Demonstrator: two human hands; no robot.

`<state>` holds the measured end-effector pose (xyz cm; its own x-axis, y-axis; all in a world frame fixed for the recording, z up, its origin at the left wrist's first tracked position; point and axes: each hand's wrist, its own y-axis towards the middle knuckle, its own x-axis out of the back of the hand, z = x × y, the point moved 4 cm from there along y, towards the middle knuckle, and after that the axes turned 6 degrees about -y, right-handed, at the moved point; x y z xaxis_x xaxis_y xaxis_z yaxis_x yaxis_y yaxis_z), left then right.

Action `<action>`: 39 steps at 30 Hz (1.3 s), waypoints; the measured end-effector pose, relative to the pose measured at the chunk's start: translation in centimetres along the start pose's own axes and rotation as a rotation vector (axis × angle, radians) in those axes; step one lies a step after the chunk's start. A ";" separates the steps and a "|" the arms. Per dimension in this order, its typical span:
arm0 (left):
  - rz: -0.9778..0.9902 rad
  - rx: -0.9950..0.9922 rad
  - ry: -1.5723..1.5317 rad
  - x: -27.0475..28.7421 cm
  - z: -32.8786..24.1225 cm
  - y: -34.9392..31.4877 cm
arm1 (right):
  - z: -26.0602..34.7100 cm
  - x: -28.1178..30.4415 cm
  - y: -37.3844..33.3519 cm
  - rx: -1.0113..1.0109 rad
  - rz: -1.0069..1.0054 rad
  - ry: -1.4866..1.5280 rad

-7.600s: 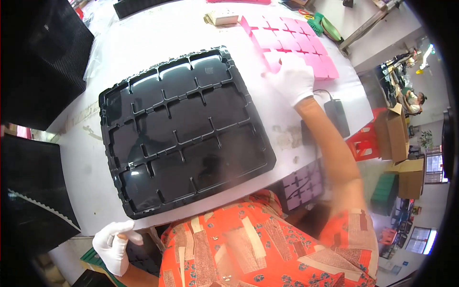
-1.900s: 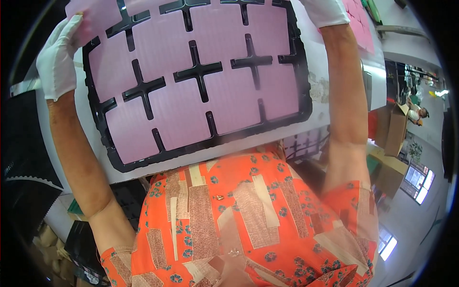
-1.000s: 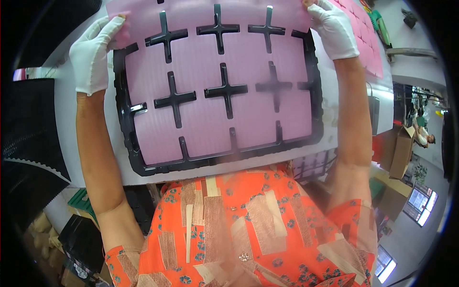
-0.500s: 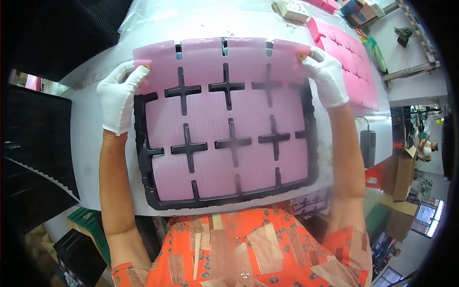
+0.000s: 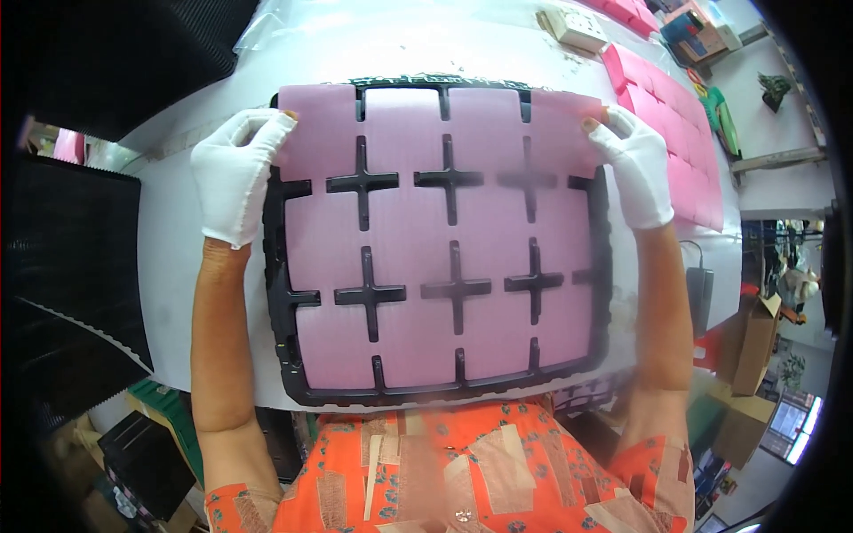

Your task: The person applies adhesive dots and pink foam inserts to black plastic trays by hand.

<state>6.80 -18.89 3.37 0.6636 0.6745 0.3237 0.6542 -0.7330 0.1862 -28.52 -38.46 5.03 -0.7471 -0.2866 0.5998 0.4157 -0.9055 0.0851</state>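
A pink foam sheet with cross-shaped cutouts lies over a black plastic tray in front of me. The tray's raised black crosses show through the cutouts. My left hand, in a white glove with bare fingertips, pinches the sheet's far left corner. At the far right corner my right hand, gloved the same way, pinches the sheet between thumb and fingers. The sheet's far edge lies close to the tray's far rim.
Stacked black trays stand at the far left, with more black ribbed trays nearer. More pink sheets lie on the white table at the right. A white box, a black adapter and cardboard boxes are beyond.
Both hands have brought the sheet's far edge down toward the tray, whose far rim now shows. The whole view has shifted, so tray and table appear slightly lower and further right.
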 end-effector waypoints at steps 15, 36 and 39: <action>-0.071 -0.065 0.106 0.2 0.2 -0.4 | -0.9 -0.5 1.4 -0.072 -0.070 -0.087; -0.442 -0.343 0.244 5.0 -1.8 -0.6 | -2.1 1.3 -1.7 -0.063 -0.253 -0.198; -0.271 -0.476 0.332 3.1 -3.8 -2.0 | -2.6 2.3 -3.9 -0.041 -0.287 -0.162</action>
<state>6.20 -15.71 7.55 0.2997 0.8341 0.4630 0.4996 -0.5507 0.6687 -33.18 -36.37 4.04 -0.7373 0.0329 0.6747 0.1762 -0.9549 0.2391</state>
